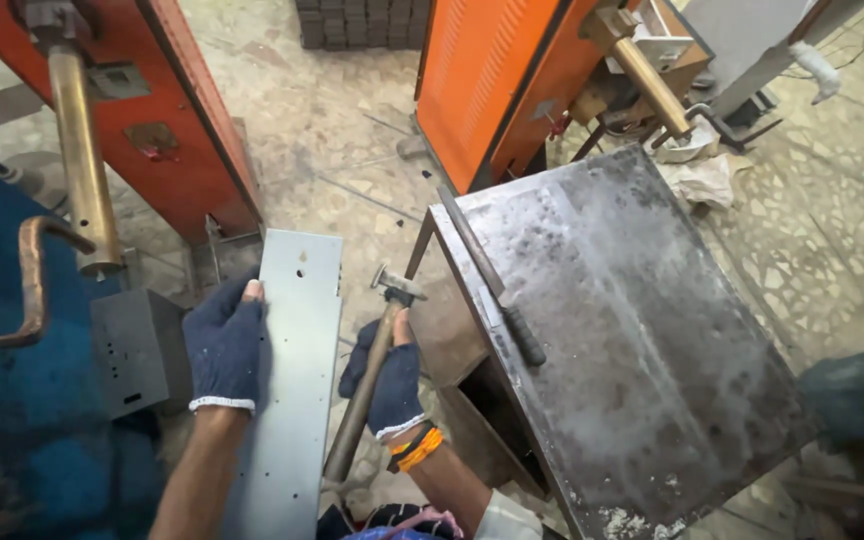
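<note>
My left hand (224, 345), in a dark blue glove, grips the left edge of a long pale grey sheet-metal panel (292, 400) with small holes. The panel runs from my lap toward the floor ahead. My right hand (384, 378), also gloved and wearing orange bands at the wrist, holds a hammer (372, 365) by its wooden handle. The hammer's steel head (397, 285) points up, just right of the panel's upper end and close to the corner of a metal table.
A worn steel table (632, 330) stands at right with a dark-handled file or bar (497, 285) lying on its left edge. Orange spot-welding machines (182, 120) (497, 80) with copper arms (80, 160) stand ahead. A dark metal box (132, 350) sits at left.
</note>
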